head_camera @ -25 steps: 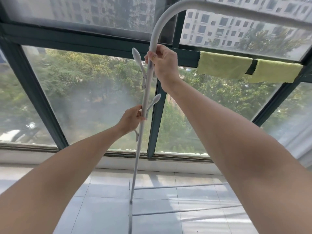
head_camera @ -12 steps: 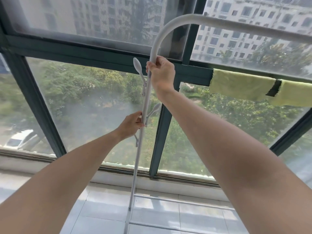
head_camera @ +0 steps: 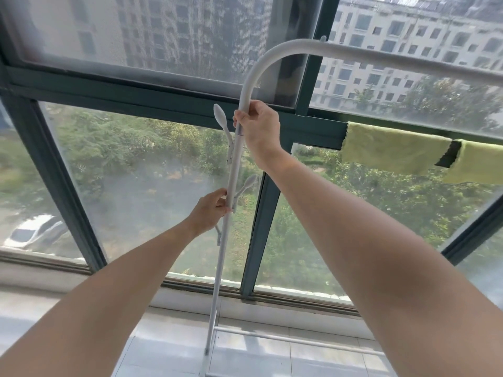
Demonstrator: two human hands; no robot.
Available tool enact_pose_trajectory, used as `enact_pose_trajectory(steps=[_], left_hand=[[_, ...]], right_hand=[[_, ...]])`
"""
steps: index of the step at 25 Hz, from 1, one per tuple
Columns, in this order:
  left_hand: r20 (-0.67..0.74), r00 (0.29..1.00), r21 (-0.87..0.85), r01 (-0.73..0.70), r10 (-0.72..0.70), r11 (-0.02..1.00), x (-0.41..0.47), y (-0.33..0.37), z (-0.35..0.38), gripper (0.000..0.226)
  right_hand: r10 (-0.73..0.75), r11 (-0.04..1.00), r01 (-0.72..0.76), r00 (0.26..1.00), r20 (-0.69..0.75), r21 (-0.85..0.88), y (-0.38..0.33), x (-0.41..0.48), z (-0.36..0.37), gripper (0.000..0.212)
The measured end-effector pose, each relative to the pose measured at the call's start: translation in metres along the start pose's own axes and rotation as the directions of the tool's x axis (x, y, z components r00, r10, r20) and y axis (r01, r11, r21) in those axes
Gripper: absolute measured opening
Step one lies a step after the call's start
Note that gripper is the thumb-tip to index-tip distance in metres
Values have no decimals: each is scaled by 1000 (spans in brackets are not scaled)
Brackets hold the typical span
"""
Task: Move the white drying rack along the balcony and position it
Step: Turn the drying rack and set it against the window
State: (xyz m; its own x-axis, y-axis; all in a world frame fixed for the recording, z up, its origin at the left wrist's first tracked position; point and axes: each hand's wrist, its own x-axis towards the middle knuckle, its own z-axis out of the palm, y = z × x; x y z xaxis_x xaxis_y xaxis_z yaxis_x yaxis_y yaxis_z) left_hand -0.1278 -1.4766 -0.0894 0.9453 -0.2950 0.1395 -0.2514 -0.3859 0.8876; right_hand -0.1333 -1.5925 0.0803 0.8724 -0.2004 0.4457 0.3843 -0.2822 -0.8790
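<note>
- White tubular metal drying rack stands right in front of the person, between them and the window; both hands are on its near upright post.
- Post's long axis runs close to vertical, leaning slightly, from the floor up to a curved shoulder — then the top bar runs off to the right, roughly parallel with the glass.
- Right hand is closed around the post just below the bend, the higher of the two grips.
- Left hand is wrapped on the same post lower down, beside a white paddle-shaped clip arm that sticks out to the right.
- Rest of the rack extends to the right of both hands, so any slide along the balcony would be steered from this left end.
- Floor is pale glossy tile — smooth, feet should drag or lift easily; whether the foot is on the tile or raised, I cannot tell.
- Two thin lower rails run right from the post near the floor.
- Narrow strip of room: dark green metal window frame sits just behind the post.
- Yellow-green microfibre cloths hang on the frame's crossbar to the right, under the top bar and near it.
</note>
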Motion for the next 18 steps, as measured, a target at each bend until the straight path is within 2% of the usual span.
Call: enact_pose_trajectory(steps=[8,18], left_hand=[[51,992,-127,122,-117,984,6,8,-3,27],[50,983,-171,183,-177,968,11,13,-3,22]], right_hand=[[111,994,-113,980,163,4,-3,21,-7,7],[108,994,-110,985,134,11,6,28,-4,7]])
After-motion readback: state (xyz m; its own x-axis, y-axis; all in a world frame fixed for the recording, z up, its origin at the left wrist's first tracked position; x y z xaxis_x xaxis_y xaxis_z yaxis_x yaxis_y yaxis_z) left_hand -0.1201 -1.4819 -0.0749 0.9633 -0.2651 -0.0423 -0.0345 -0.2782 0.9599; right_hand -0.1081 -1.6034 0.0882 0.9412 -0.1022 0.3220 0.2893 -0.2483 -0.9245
